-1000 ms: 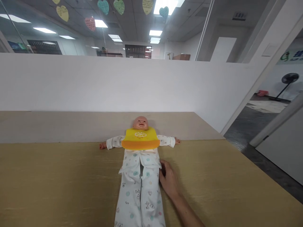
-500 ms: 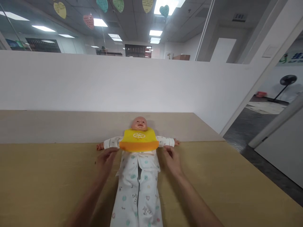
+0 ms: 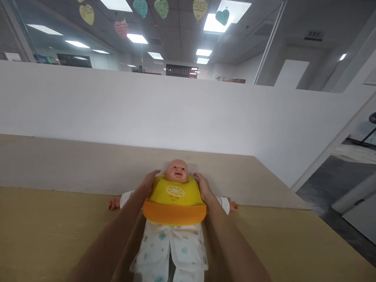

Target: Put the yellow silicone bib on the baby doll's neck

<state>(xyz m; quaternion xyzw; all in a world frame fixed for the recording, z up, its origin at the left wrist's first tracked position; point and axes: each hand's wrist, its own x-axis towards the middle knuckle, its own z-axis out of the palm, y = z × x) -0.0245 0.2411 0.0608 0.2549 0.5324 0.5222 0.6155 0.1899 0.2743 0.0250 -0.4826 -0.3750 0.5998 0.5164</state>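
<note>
A baby doll (image 3: 178,168) lies on its back with its arms stretched out sideways. It wears a yellow silicone bib (image 3: 176,196) with a white citrus slice, a small smiling face and an orange catch pocket, over white printed baby clothes (image 3: 155,243). My left hand (image 3: 149,184) is around the doll's shoulder on the left, against the bib's edge. On the other side, my right hand (image 3: 203,187) is around the opposite shoulder. Both hands are curved inward close to the doll's neck, and some of their fingers are hidden behind the shoulders and bib.
The doll lies on a wood-coloured table (image 3: 58,231), with a paler raised strip (image 3: 73,164) along its back. Behind stands a white wall (image 3: 132,109) below a window with heart-shaped notes (image 3: 161,8). A doorway opens at the right.
Both hands have moved up and inward from beside the bib's lower corners to the doll's shoulders. The view has shifted, and the doll appears larger and lower in the picture.
</note>
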